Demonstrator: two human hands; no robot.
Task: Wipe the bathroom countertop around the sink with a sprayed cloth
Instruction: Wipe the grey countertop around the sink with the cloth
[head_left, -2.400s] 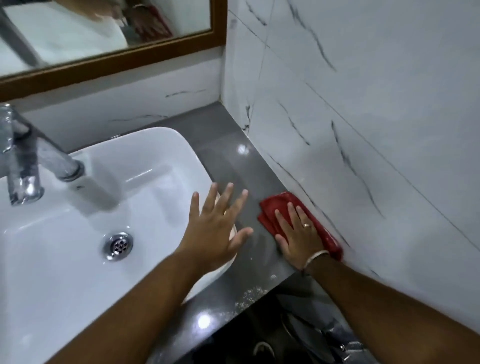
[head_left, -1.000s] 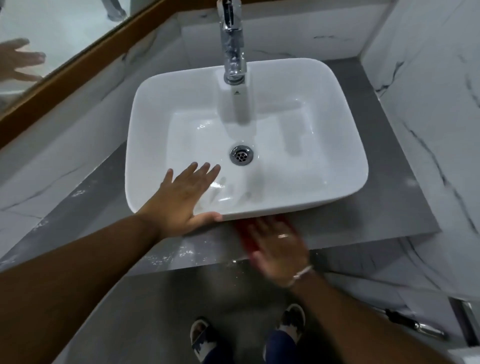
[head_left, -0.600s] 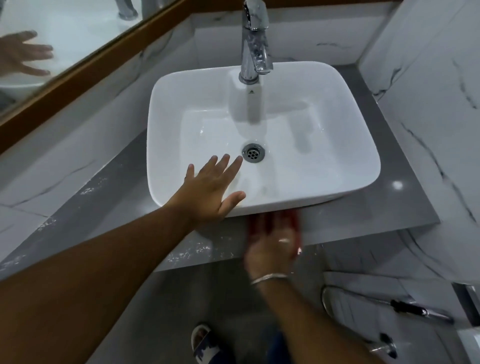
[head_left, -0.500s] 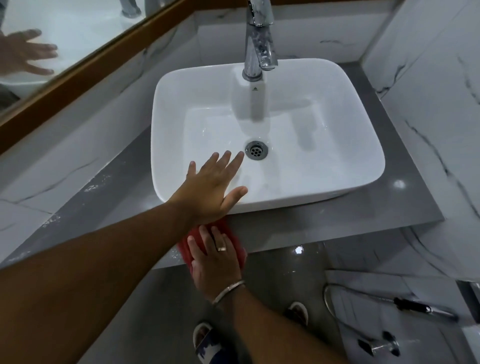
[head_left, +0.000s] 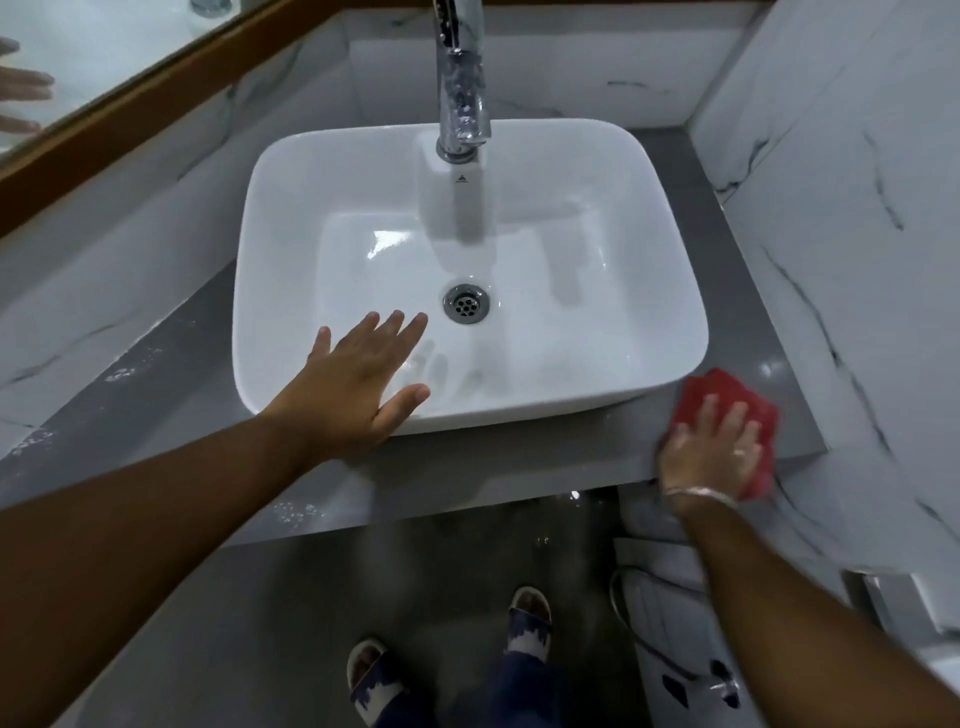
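Note:
A white rectangular basin (head_left: 670, 291) stands on a grey countertop (head_left: 156, 384). My right hand (head_left: 711, 452) presses flat on a red cloth (head_left: 722, 387) at the counter's front right corner, next to the marble wall. It is blurred by motion. My left hand (head_left: 358, 384) rests on the basin's front rim, fingers spread and reaching over the bowl, holding nothing. Pale spray flecks (head_left: 298, 512) dot the counter's front left strip.
A chrome tap (head_left: 462, 88) rises over the basin's back; a drain (head_left: 466, 304) lies in the middle. A wood-framed mirror (head_left: 104, 78) is at left. White marble walls (head_left: 857, 234) close the right side. Below are my sandalled feet (head_left: 527, 618) and a hose sprayer (head_left: 696, 680).
My right hand has swept the red cloth from the counter's front middle, below my left hand, to the front right corner. My left hand has stayed on the basin rim.

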